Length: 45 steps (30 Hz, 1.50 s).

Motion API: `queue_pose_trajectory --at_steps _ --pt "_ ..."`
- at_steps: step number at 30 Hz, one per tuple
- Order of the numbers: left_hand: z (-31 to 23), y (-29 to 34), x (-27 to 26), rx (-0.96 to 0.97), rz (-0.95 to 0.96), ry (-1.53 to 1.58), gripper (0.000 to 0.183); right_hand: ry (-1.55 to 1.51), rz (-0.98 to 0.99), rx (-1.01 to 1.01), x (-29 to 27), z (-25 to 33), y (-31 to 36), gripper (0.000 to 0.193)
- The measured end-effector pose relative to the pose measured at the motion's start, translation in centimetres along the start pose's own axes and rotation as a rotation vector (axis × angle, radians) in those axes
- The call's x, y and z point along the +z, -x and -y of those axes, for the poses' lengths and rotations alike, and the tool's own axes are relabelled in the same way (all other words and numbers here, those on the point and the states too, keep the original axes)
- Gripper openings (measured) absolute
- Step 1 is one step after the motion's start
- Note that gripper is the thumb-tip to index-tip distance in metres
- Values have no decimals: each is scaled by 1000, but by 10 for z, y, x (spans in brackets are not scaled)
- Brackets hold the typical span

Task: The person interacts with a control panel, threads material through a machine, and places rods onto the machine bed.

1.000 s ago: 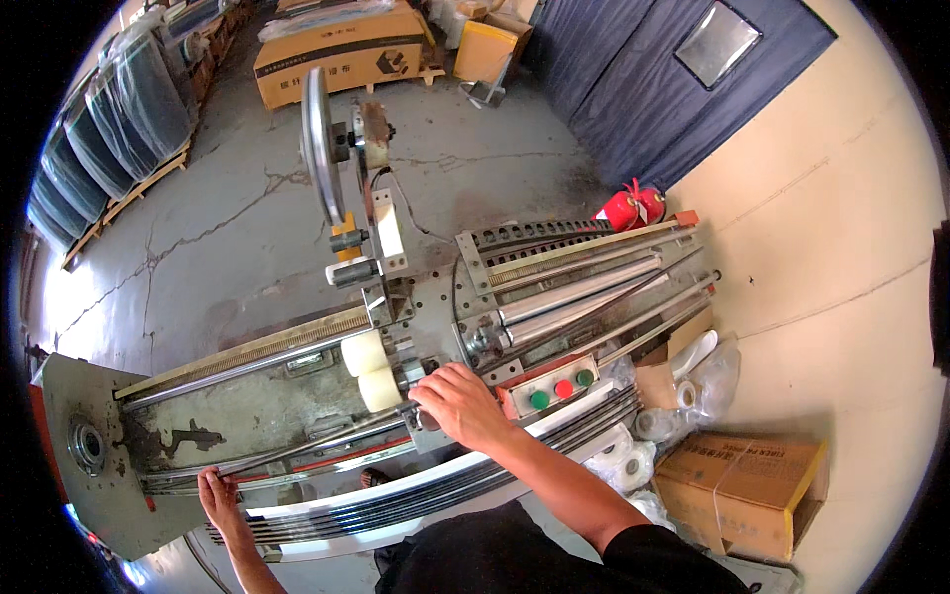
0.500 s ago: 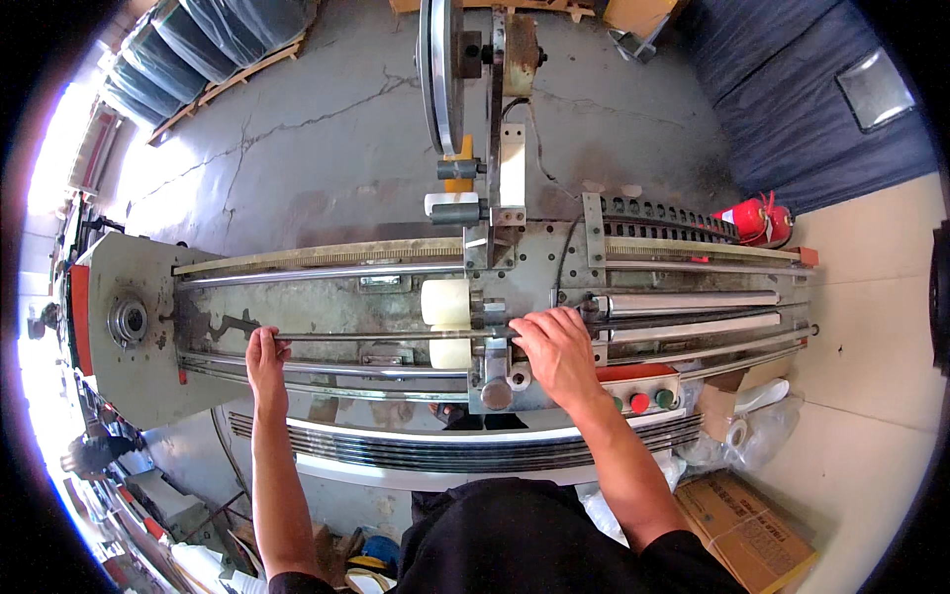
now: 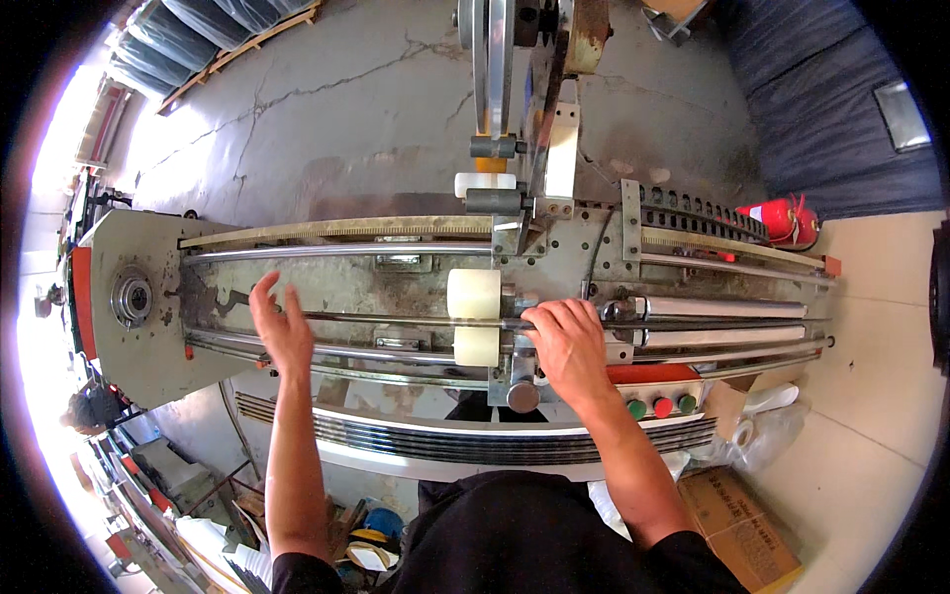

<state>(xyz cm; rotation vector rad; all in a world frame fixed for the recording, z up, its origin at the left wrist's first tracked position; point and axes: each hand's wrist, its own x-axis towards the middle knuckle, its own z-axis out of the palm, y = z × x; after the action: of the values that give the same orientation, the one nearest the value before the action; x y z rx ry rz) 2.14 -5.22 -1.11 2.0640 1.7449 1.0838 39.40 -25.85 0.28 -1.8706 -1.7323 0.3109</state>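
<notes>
A long thin metal rod (image 3: 396,319) runs lengthwise over the machine bed, passing between two cream-coloured rollers (image 3: 474,293). My left hand (image 3: 284,329) is just off the rod's left end, fingers spread and holding nothing. On the carriage (image 3: 554,247), right of the rollers, my right hand (image 3: 568,342) has its fingers curled down over the rod. Its fingertips and the exact grip are partly hidden. Below it, a round metal knob (image 3: 522,398) sticks out of the carriage front.
A headstock with a round chuck (image 3: 132,297) stands at the left. Several dark rods (image 3: 396,437) lie on a rack before me. Push buttons (image 3: 662,407) sit on a red-topped box at right. A wheel on an upright arm (image 3: 495,69) rises behind the carriage. Beyond are red fire extinguishers (image 3: 787,220).
My left hand has let go of the rod's left end and its fingers have spread. The right hand stays on the rod at the carriage. The whole view has shifted slightly.
</notes>
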Motion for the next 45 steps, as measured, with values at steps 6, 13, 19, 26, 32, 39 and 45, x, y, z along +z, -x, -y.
queue_pose_trajectory --at_steps 6,13,19,26,32,39,45 --pt "-91 -20 86 32 467 246 36 39 -1 -26 3 -3 2 27" --pt "-136 -35 217 -39 871 376 51 28 1 36 -2 -3 -2 28" --pt "-74 -37 300 455 784 304 44 13 40 31 -1 2 -3 30" --pt "-104 -36 217 25 1179 303 29 -3 19 35 -7 -1 1 30" --pt "-79 -15 186 -256 1328 479 24 -16 27 30 -7 2 4 33" --pt "-73 -23 200 -48 1278 106 70 -7 21 28 -9 4 6 35" --pt "-82 -45 243 25 1110 367 66 -2 14 24 -7 2 7 35"
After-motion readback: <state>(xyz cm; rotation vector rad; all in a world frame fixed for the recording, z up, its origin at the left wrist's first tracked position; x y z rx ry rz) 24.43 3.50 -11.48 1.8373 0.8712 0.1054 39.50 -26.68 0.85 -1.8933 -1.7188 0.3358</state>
